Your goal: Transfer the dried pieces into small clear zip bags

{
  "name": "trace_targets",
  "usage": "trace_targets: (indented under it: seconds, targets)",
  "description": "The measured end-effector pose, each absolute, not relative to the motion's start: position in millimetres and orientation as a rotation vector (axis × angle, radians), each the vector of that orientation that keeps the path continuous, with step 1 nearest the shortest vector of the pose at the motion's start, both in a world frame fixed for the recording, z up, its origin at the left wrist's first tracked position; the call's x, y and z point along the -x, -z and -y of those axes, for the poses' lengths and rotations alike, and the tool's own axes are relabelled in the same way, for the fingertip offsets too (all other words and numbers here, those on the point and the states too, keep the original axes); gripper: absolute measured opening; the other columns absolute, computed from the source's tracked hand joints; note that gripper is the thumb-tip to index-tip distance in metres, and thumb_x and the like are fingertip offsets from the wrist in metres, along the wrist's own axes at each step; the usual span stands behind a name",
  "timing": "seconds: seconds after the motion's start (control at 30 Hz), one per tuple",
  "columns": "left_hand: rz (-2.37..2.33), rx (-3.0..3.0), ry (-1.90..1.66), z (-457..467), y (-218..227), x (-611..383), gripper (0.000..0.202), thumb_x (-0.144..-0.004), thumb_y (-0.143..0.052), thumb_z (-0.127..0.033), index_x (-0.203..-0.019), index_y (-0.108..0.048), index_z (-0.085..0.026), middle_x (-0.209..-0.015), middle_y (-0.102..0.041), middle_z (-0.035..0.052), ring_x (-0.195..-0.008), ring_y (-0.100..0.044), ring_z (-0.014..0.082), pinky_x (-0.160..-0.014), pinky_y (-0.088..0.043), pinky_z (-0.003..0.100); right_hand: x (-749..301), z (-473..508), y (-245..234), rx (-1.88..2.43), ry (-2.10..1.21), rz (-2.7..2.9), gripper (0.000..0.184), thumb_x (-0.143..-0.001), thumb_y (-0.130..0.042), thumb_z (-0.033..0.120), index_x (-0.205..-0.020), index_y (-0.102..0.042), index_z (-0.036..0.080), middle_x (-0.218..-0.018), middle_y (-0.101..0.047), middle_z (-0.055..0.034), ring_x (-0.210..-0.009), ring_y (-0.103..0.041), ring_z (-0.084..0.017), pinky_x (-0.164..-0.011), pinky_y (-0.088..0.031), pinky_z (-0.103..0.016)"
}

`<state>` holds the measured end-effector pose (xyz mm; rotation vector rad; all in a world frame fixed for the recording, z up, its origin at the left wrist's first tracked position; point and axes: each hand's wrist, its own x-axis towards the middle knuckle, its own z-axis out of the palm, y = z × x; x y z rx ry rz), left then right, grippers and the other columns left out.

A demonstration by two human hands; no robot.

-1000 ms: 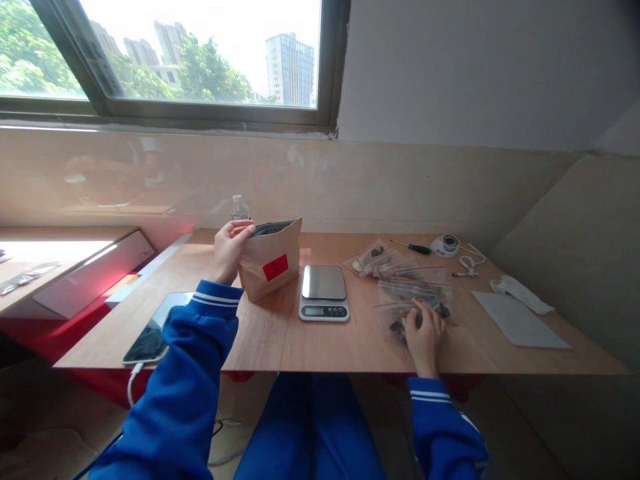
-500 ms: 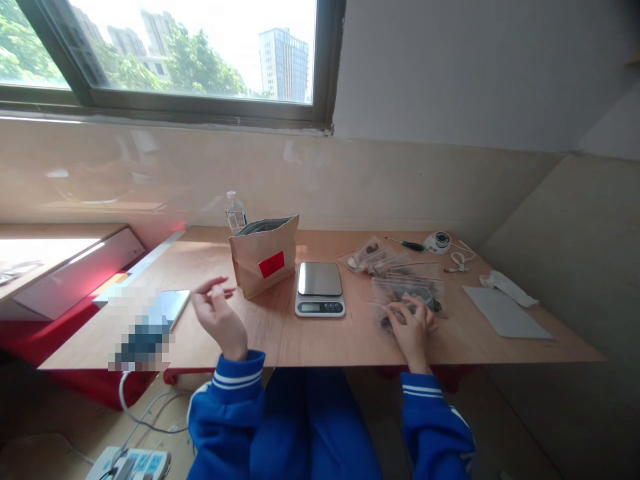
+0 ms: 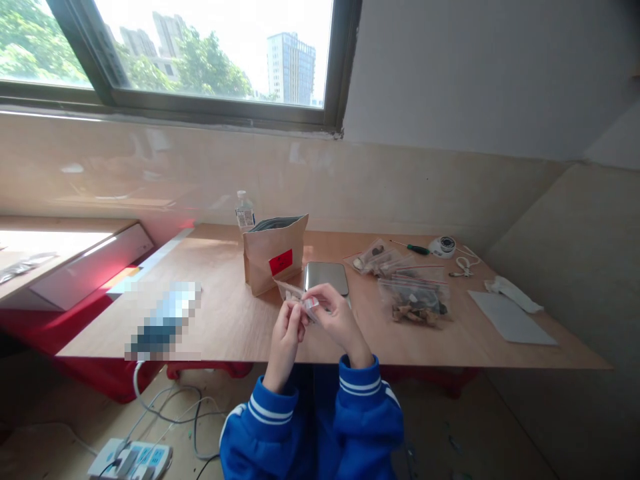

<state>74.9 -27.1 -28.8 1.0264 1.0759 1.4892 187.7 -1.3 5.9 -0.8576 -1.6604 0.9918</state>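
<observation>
Both my hands meet in front of me over the near edge of the wooden table (image 3: 230,327). My left hand (image 3: 286,333) and my right hand (image 3: 337,319) pinch a small clear zip bag (image 3: 299,298) with a red seal line between them. Just behind the bag stands a small digital scale (image 3: 326,276), partly hidden by my fingers. A brown paper pouch (image 3: 274,253) with a red label stands open to the left of the scale. A pile of filled clear zip bags (image 3: 414,300) lies to the right.
A small bottle (image 3: 245,213) stands behind the pouch. A green screwdriver (image 3: 413,248), a round white device (image 3: 445,246) with a cable, a grey sheet (image 3: 510,318) and a blurred-out flat object (image 3: 163,320) lie on the table. A power strip (image 3: 133,459) sits on the floor.
My left hand let go of the brown pouch and swung in. My right hand lifted a small zip bag from the pile, and both hands now hold it in front of the scale.
</observation>
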Motion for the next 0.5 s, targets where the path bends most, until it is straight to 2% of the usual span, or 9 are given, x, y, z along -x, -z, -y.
trace_targets:
  seconds: [0.13,0.27,0.37,0.43,0.5]
  targets:
    - [-1.178,-0.896,-1.442,24,42,-57,0.042,-0.076,-0.048,-0.06,-0.069,-0.045,-0.019,-0.053,-0.045,-0.0053,-0.042,-0.04,0.0075,-0.042,-0.032,0.022,-170,11,16,0.848,-1.216,1.577,0.025,-0.089,-0.045,0.038,-0.095,-0.06,0.019,-0.085,-0.062,-0.0027,-0.077,-0.059,-0.014,-0.075,-0.048,-0.026]
    - [-1.198,-0.865,-1.344,25,46,-51,0.046,-0.072,-0.049,-0.064,-0.064,-0.046,-0.018,-0.054,-0.056,-0.0007,-0.046,-0.053,0.0124,-0.048,-0.043,0.025,-170,15,32,0.913,-1.207,1.547,0.039,-0.091,-0.037,0.046,-0.081,-0.061,0.017,-0.082,-0.063,-0.0045,-0.08,-0.06,-0.016,-0.075,-0.047,-0.026]
    - [-1.196,-0.85,-1.255,24,49,-55,0.047,-0.071,-0.051,-0.064,-0.066,-0.048,-0.018,-0.053,-0.058,0.0003,-0.049,-0.057,0.0149,-0.049,-0.045,0.026,-170,14,40,1.005,-1.214,1.435,0.03,-0.085,-0.049,0.046,-0.092,-0.057,0.018,-0.081,-0.063,-0.0032,-0.076,-0.061,-0.016,-0.07,-0.049,-0.027]
    - [-1.202,-0.856,-1.208,24,54,-58,0.048,-0.071,-0.05,-0.065,-0.073,-0.052,-0.017,-0.055,-0.059,0.0004,-0.049,-0.058,0.015,-0.048,-0.045,0.025,-169,14,45,1.086,-1.227,1.403,0.033,-0.08,-0.058,0.041,-0.104,-0.053,0.019,-0.083,-0.064,-0.003,-0.074,-0.062,-0.016,-0.067,-0.05,-0.027]
    - [-1.23,-0.889,-1.165,24,61,-59,0.05,-0.073,-0.048,-0.066,-0.077,-0.054,-0.017,-0.053,-0.058,-0.0005,-0.045,-0.056,0.0139,-0.044,-0.042,0.024,-167,15,48,1.163,-1.196,1.457,0.032,-0.079,-0.058,0.035,-0.105,-0.055,0.018,-0.086,-0.065,-0.0048,-0.076,-0.062,-0.017,-0.069,-0.05,-0.029]
